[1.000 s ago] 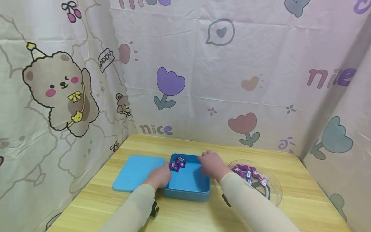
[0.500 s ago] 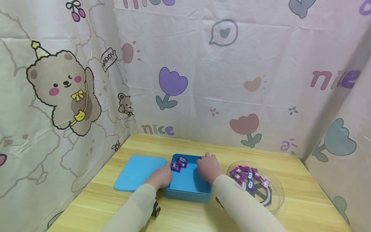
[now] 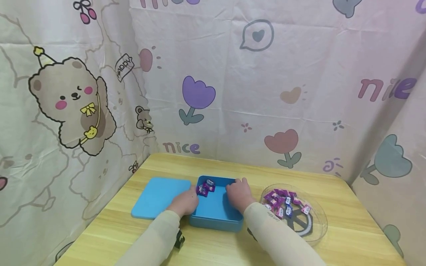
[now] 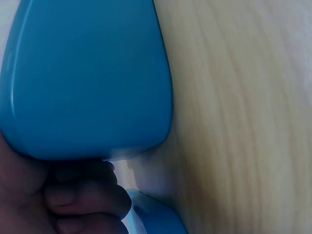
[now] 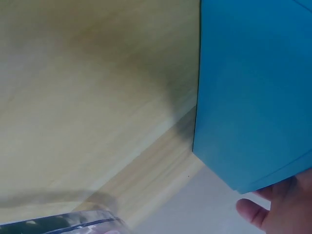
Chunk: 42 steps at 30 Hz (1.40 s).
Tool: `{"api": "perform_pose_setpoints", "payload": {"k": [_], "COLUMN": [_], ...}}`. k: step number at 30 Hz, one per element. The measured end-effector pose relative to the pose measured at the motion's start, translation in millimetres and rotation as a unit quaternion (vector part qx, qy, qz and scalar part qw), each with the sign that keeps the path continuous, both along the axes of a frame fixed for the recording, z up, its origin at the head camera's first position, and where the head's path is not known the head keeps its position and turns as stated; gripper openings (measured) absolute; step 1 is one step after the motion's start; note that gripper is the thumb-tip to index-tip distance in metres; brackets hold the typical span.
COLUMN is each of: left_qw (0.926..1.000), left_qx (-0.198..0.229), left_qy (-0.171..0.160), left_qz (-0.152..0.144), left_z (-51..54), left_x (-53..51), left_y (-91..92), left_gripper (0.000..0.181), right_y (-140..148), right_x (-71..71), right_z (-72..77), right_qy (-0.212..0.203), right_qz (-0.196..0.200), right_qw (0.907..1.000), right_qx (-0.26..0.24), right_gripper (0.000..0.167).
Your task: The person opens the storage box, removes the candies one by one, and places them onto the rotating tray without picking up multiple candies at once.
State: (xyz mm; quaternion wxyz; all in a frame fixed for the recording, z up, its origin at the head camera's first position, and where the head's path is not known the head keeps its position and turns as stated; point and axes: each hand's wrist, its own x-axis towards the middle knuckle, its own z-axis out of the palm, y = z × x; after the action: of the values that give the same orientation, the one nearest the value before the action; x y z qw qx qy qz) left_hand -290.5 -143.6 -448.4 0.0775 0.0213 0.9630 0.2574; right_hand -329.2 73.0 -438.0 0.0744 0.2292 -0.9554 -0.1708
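One patterned cloth (image 3: 73,99), with a bear printed at the left side, hangs behind the wooden table (image 3: 206,249), and at the left of this table lies a flat blue lid (image 3: 159,197). Next comes the left hand (image 3: 183,202), in a cream sleeve (image 3: 149,236) with a black device (image 3: 179,240) under the wrist; this hand covers a part of the lid's right edge in the head view. Its fingers are folded closely in, and they touch the outside of the left wall of the blue box (image 3: 216,205), so the hand holds the box at this side; how hard it grips, I cannot tell. The box stands on the table, between the two hands, with its top uncovered. Inside, in the far left corner, lie a few candies (image 3: 202,190) in purple wrappers, touching each other. The right hand (image 3: 239,194) comes over the right rim near the far corner, the fingers bent and holding the rim; in the right wrist view one digit stands apart, just beyond the end of the box. Further to the right, near the other cream sleeve (image 3: 283,231), stands a clear round tray (image 3: 324,225), and more candies (image 3: 273,197), mostly purple, are gathered toward its far left part
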Motion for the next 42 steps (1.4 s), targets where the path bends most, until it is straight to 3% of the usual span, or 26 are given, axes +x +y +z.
{"api": "perform_pose_setpoints", "payload": {"k": [18,30,42], "left_qw": [1.0000,1.0000,0.9998], "left_qx": [0.004,0.006,0.013], "left_qy": [-0.001,-0.001,-0.006], "left_qz": [0.001,0.001,0.012], "left_z": [0.7,2.4,0.7], "left_x": [1.2,0.9,1.7], "left_y": [-1.8,-1.4,0.3], "left_gripper": [0.061,0.061,0.060], "right_y": [1.6,2.1,1.6], "right_x": [-6.7,-10.3,-7.1], "right_z": [-6.4,-9.7,-8.8], "right_qy": [-0.031,-0.047,-0.062], "right_qz": [0.012,0.071,0.081], "right_qw": [0.9975,0.9936,0.9873], "right_qx": [-0.062,-0.074,-0.122], "right_gripper": [0.015,0.014,0.014]}}
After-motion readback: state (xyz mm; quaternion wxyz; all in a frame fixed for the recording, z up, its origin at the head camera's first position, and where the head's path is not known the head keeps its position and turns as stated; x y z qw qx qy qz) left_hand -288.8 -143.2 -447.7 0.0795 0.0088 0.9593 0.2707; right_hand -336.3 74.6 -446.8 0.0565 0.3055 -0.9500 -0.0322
